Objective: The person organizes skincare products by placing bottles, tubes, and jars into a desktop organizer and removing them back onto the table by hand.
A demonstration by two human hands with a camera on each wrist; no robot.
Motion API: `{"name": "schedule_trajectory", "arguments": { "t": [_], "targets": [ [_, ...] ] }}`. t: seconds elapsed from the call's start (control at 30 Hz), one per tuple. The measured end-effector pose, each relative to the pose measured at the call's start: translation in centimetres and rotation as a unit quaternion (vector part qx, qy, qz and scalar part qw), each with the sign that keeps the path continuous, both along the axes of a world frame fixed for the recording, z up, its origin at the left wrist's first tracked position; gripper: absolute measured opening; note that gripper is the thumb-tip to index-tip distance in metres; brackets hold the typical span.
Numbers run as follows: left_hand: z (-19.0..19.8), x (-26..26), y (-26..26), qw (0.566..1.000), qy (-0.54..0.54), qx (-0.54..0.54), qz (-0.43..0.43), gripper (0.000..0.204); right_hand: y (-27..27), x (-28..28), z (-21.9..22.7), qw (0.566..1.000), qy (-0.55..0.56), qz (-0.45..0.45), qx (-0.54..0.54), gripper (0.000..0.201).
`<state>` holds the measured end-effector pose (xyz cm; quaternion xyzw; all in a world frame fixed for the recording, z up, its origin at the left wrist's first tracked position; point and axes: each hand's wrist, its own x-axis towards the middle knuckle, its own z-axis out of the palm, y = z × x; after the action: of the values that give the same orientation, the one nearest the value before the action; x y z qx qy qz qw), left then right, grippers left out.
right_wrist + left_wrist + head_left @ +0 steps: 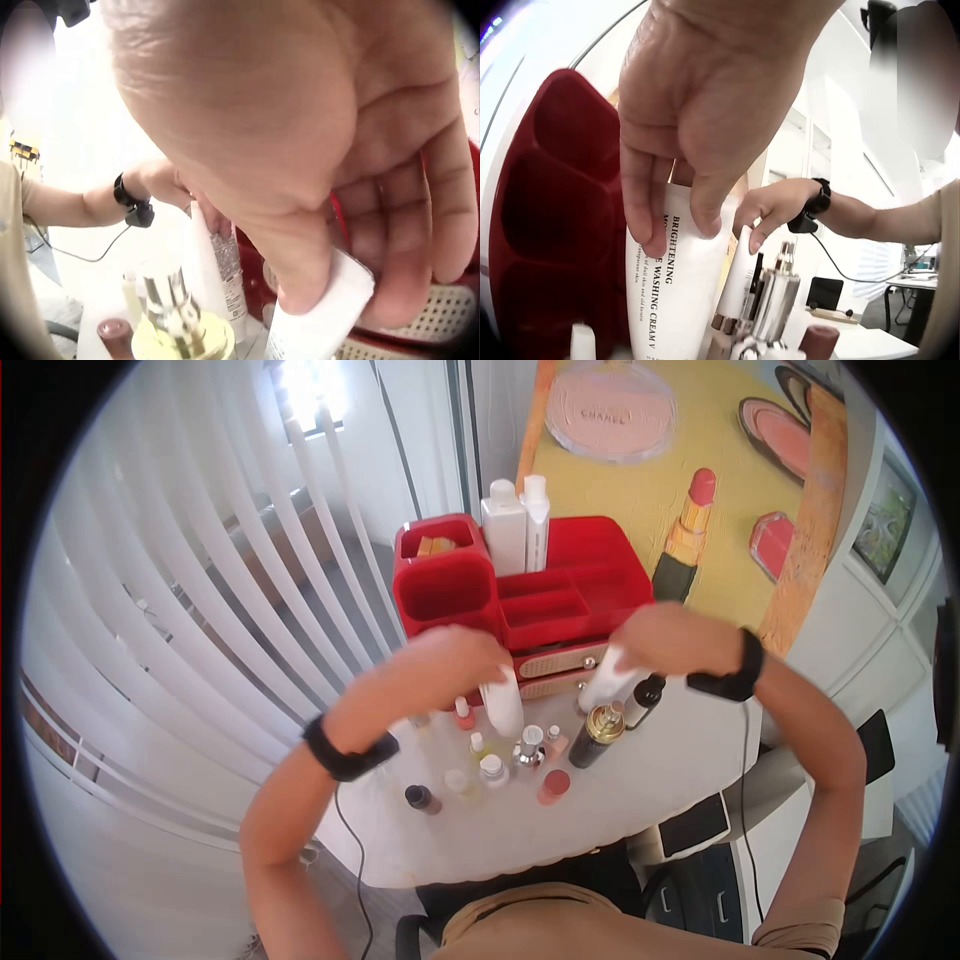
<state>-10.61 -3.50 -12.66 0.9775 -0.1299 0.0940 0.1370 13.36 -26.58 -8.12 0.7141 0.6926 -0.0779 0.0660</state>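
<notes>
Evidently mid-handling, the left hand (450,662) pinches the washing cream tube (679,277), the right hand (680,640) a white tube (319,307), apart before the red cosmetics organizer (440,563) — moving either calls for clearing nearby bottles (588,748).

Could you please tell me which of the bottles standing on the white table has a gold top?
The dark grey bottle, just left of the black-capped dark bottle; only it shows gold.

From here the organizer (575,616) looks like glossy, smooth red plastic, its drawer fronts (560,662) matt and perforated, the tube (676,277) smooth white plastic, the pump bottle (777,300) shiny silvery metal, the wristband (738,668) matt black.
</notes>
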Motion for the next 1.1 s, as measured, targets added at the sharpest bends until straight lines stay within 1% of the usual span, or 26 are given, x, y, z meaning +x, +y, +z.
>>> {"name": "schedule_trajectory", "arguments": {
  "t": [0.03,0.07,0.1,0.13,0.17,0.2,0.23,0.27,0.3,0.33,0.4,0.47,0.5,0.53,0.6,0.67,0.7,0.77,0.8,0.83,0.9,0.93,1.0,1.03,1.07,1.1],
  "targets": [
    [0.9,-0.3,1.1,0.997,-0.064,0.015,-0.042,0.022,-0.2,0.3,1.4,0.998,0.039,-0.036,0.018,0.03],
    [3.0,-0.7,1.0,0.998,-0.066,0.0,-0.02,0.021,-0.8,0.2,3.3,0.997,0.053,-0.036,0.049,0.029],
    [6.2,-1.3,0.4,0.997,-0.076,-0.004,0.0,0.019,-1.1,0.4,5.1,0.993,0.06,-0.038,0.09,0.028],
    [9.3,-1.6,-0.5,0.995,-0.089,-0.004,0.046,0.018,-0.9,1.3,5.8,0.993,0.054,-0.04,0.1,0.028],
    [11.6,-1.6,-1.1,0.99,-0.106,-0.005,0.089,0.017,-0.9,2.1,6.7,0.977,0.136,-0.08,0.147,0.027],
    [13.2,-0.9,-1.0,0.99,-0.112,0.002,0.082,0.017,-1.0,2.9,7.5,0.95,0.217,-0.118,0.191,0.026],
    [14.6,0.2,-0.4,0.985,-0.151,0.006,0.084,0.018,-0.9,3.7,8.0,0.949,0.214,-0.121,0.197,0.026],
    [15.8,1.3,0.2,0.979,-0.186,0.007,0.089,0.02,-0.3,4.4,8.3,0.93,0.243,-0.129,0.245,0.027],
    [16.7,2.7,0.1,0.979,-0.182,0.006,0.089,0.02,0.6,5.0,8.2,0.908,0.274,-0.136,0.287,0.029],
    [17.3,4.6,-0.3,0.982,-0.174,0.01,0.077,0.022,1.6,5.7,7.8,0.908,0.278,-0.14,0.281,0.029],
    [17.2,8.4,0.0,0.984,-0.168,0.009,0.055,0.024,3.5,7.8,7.3,0.891,0.261,-0.129,0.348,0.03],
    [15.8,12.8,0.9,0.982,-0.163,0.092,0.03,0.028,5.7,11.2,6.4,0.91,0.233,-0.136,0.315,0.033],
    [14.5,14.9,1.4,0.981,-0.168,0.09,0.018,0.028,6.3,11.9,5.8,0.909,0.226,-0.146,0.319,0.033],
    [12.9,16.8,2.2,0.977,-0.177,0.12,0.021,0.028,7.2,12.4,5.4,0.915,0.235,-0.148,0.292,0.033],
    [12.2,18.6,2.6,0.973,-0.173,0.153,0.031,0.029,8.4,12.8,5.0,0.919,0.258,-0.145,0.262,0.033],
    [11.0,20.4,3.2,0.977,-0.082,0.186,0.07,0.03,10.4,12.9,3.9,0.916,0.287,-0.169,0.223,0.034],
    [10.6,20.7,2.8,0.978,-0.059,0.185,0.074,0.03,11.8,13.0,2.7,0.912,0.308,-0.167,0.214,0.034],
    [10.8,21.9,2.0,0.962,-0.019,0.235,0.14,0.03,13.5,13.6,1.6,0.914,0.281,-0.177,0.236,0.037],
    [10.8,21.7,2.1,0.955,-0.031,0.263,0.133,0.029,13.7,13.2,1.5,0.904,0.283,-0.155,0.281,0.04],
    [10.6,21.7,2.4,0.955,-0.03,0.263,0.135,0.029,13.7,13.1,1.6,0.904,0.284,-0.152,0.28,0.04],
    [9.8,21.7,3.2,0.953,-0.093,0.25,0.141,0.026,13.1,12.9,2.0,0.908,0.31,-0.153,0.236,0.052],
    [9.5,21.7,3.7,0.955,-0.089,0.246,0.139,0.026,12.7,12.8,1.8,0.908,0.313,-0.157,0.231,0.052],
    [9.3,21.0,4.2,0.921,-0.28,0.266,0.041,0.029,11.6,12.8,1.2,0.91,0.315,-0.127,0.237,0.053],
    [8.9,20.5,4.4,0.924,-0.299,0.235,0.027,0.03,10.6,12.8,1.0,0.91,0.316,-0.132,0.233,0.053],
    [9.1,19.0,3.2,0.925,-0.319,0.204,0.015,0.03,9.1,12.6,0.8,0.907,0.288,-0.121,0.284,0.051],
    [9.7,16.6,0.8,0.956,-0.258,0.141,0.013,0.026,7.3,12.3,0.5,0.899,0.259,-0.111,0.336,0.05]
  ]
}}
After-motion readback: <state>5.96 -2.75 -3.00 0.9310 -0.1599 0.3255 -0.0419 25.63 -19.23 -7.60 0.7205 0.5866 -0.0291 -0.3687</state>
